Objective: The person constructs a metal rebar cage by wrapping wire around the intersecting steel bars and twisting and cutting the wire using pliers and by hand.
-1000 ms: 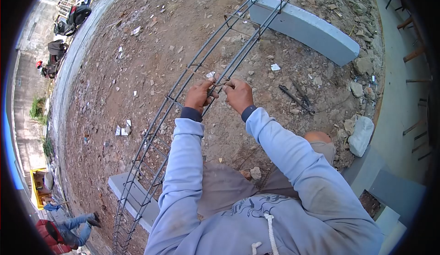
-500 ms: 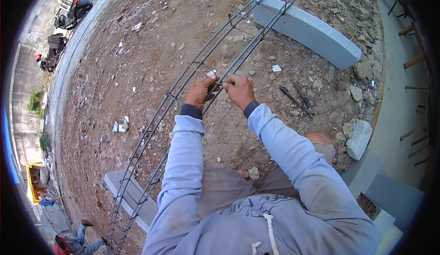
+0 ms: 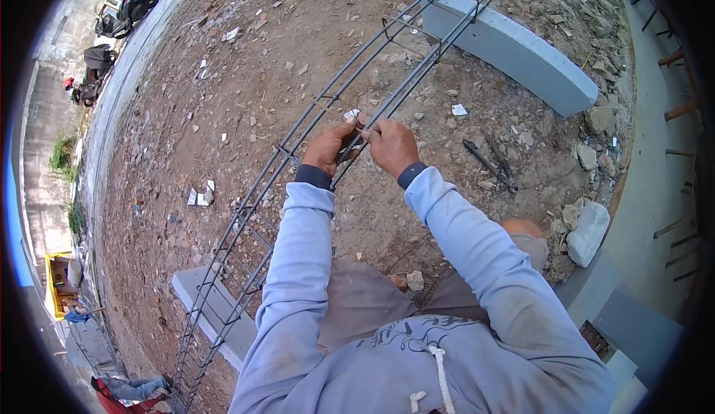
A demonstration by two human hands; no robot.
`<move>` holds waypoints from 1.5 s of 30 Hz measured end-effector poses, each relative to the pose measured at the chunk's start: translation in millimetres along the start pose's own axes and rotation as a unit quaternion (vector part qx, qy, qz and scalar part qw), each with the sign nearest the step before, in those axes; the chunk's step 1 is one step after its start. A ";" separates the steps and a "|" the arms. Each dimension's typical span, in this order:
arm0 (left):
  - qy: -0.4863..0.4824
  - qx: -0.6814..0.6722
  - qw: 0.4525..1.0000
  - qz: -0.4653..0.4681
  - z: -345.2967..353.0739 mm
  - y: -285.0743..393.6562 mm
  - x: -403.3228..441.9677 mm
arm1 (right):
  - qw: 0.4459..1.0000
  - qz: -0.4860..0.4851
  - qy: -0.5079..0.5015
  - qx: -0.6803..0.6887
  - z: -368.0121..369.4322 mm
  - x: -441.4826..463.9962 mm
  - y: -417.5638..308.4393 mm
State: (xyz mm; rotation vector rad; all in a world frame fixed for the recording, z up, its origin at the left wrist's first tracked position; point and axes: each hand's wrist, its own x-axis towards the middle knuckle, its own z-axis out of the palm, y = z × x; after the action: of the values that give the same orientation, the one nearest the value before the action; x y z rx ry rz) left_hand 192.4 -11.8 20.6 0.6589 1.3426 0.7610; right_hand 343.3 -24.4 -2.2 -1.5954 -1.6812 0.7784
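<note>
A long rebar cage (image 3: pixel 423 76) of thin steel bars and square stirrups runs diagonally across the view. My left hand (image 3: pixel 326 149) is closed around the near bars at the cage's middle, thumb and fingers curled at the steel. Opposite it, my right hand (image 3: pixel 393 148) has its fingertips pinched together against the same bars, almost meeting the left fingers. Whatever small piece lies between the right fingertips is hidden. On the dirt to the right lies a dark long-handled tool (image 3: pixel 491 165), like cutters or pincers.
Two grey blocks, the far one (image 3: pixel 514 53) and the near one (image 3: pixel 212 310), support the cage. Rubble and a white stone-like lump (image 3: pixel 588 234) lie right. Motorbikes (image 3: pixel 128 12) stand upper left, near a yellow box (image 3: pixel 58 286). Another person (image 3: pixel 130 389) is at lower left.
The view has shifted slightly, so the cage and ground sit a little further right. Both hands stay at the same spot on the bars. The other person at lower left has changed posture.
</note>
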 end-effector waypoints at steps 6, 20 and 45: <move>0.038 -0.012 0.999 -0.014 2.9 0.2 5.8 | 0.999 0.025 -0.021 -0.017 -1.8 -0.7 -8.1; -0.029 0.025 0.999 -0.019 1.8 7.3 -12.1 | 1.000 0.025 -0.007 -0.016 3.9 -9.2 -9.5; -0.121 0.223 0.963 0.087 -0.2 5.7 -17.8 | 0.981 0.078 -0.174 -0.028 -20.4 31.5 -13.7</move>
State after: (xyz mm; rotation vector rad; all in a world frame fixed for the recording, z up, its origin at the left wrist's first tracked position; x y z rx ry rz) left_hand 190.5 -22.5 35.7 1.2014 1.2462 0.4935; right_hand 351.2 5.4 23.2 -1.7202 -1.8464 1.1556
